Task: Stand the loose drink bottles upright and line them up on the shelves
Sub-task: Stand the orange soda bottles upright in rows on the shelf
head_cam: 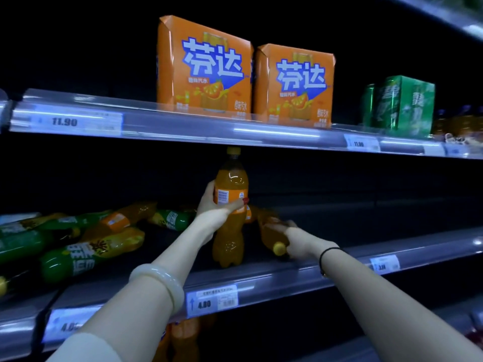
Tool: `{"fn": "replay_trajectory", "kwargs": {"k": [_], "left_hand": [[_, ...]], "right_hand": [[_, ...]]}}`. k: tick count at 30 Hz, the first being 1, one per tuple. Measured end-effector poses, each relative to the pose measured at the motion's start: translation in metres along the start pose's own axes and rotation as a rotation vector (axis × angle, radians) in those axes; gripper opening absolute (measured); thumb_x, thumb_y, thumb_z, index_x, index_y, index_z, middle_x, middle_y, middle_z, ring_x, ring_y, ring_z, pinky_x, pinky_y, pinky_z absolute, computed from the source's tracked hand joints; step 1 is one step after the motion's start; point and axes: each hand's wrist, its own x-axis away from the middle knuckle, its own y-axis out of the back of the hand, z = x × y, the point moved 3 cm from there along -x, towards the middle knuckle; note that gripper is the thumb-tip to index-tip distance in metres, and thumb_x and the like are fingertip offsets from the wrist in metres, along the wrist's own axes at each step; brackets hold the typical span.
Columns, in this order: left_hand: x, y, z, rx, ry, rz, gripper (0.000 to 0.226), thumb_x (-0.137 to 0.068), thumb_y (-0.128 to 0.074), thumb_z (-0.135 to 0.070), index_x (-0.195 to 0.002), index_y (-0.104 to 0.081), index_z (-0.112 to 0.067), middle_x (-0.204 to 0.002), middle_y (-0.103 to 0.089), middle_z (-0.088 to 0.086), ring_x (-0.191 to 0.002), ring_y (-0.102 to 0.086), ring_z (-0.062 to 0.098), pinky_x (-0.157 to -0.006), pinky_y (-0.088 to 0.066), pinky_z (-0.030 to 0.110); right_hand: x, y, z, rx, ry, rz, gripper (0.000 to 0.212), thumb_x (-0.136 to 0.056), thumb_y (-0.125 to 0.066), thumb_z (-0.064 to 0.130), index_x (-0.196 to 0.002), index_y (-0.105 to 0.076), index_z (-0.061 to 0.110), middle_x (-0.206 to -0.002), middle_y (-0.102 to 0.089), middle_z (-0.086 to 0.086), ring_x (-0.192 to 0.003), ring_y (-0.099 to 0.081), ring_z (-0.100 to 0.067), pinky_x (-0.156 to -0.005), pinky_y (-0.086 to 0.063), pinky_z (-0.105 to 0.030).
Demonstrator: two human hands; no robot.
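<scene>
An orange soda bottle (pixel 230 231) stands upright near the front of the middle shelf (pixel 287 273). My left hand (pixel 214 205) is wrapped around its label. To its right a second orange bottle (pixel 271 236) lies on its side, yellow cap toward the shelf edge. My right hand (pixel 295 241) grips it near the neck. Several green and orange bottles (pixel 86 246) lie jumbled on the left of the same shelf.
The upper shelf (pixel 183 126) carries two orange can packs (pixel 203 66) and a green can pack (pixel 402 105). Price tags (pixel 211 300) run along the shelf rails. More orange bottles (pixel 183 338) show on the shelf below. The middle shelf's right side is dark.
</scene>
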Motion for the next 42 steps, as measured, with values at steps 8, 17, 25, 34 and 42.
{"fn": "replay_trajectory", "kwargs": {"k": [8, 17, 25, 34, 42], "left_hand": [[-0.007, 0.015, 0.011, 0.004, 0.019, -0.056, 0.081, -0.074, -0.078, -0.027, -0.141, -0.034, -0.026, -0.131, -0.054, 0.005, -0.113, -0.055, 0.023, -0.092, -0.049, 0.042], [-0.012, 0.011, 0.011, -0.011, -0.008, -0.005, 0.081, -0.074, -0.078, -0.026, -0.141, -0.033, -0.027, -0.129, -0.055, 0.006, -0.116, -0.055, 0.027, -0.098, -0.047, 0.051], [-0.015, 0.012, 0.014, -0.013, -0.007, 0.016, 0.084, -0.073, -0.079, -0.029, -0.142, -0.031, -0.027, -0.129, -0.055, 0.005, -0.116, -0.055, 0.026, -0.098, -0.047, 0.051], [0.003, 0.013, 0.008, -0.017, -0.072, 0.062, 0.075, -0.068, -0.083, -0.018, -0.131, -0.042, -0.021, -0.113, -0.059, -0.001, -0.099, -0.06, 0.015, -0.08, -0.049, 0.026], [0.064, 0.028, -0.02, -0.066, -0.28, 0.023, 0.071, -0.061, -0.087, -0.011, -0.117, -0.044, -0.023, -0.102, -0.06, -0.009, -0.093, -0.06, 0.003, -0.07, -0.05, 0.014]], "right_hand": [[-0.012, -0.024, 0.029, 0.154, 0.267, -0.177, 0.059, -0.092, -0.053, 0.01, -0.142, -0.035, 0.037, -0.16, -0.006, 0.005, -0.148, 0.005, -0.021, -0.112, 0.007, -0.061], [-0.008, 0.069, 0.067, -0.988, 0.203, -0.744, 0.053, -0.089, -0.059, 0.042, -0.134, -0.049, 0.016, -0.134, -0.047, -0.014, -0.121, -0.049, -0.028, -0.109, -0.037, -0.039], [-0.01, 0.061, 0.081, -1.042, 0.164, -0.527, 0.071, -0.083, -0.069, 0.041, -0.141, -0.036, 0.017, -0.13, -0.055, -0.005, -0.118, -0.055, -0.025, -0.102, -0.046, -0.043], [0.006, 0.032, 0.064, -1.065, 0.227, -0.455, 0.061, -0.074, -0.078, 0.005, -0.122, -0.043, 0.019, -0.106, -0.063, -0.004, -0.089, -0.063, -0.009, -0.065, -0.055, -0.018], [0.06, 0.014, 0.069, -1.027, 0.414, -0.625, 0.07, -0.067, -0.084, 0.015, -0.124, -0.045, 0.025, -0.113, -0.061, 0.004, -0.102, -0.062, -0.011, -0.085, -0.054, -0.03]]}}
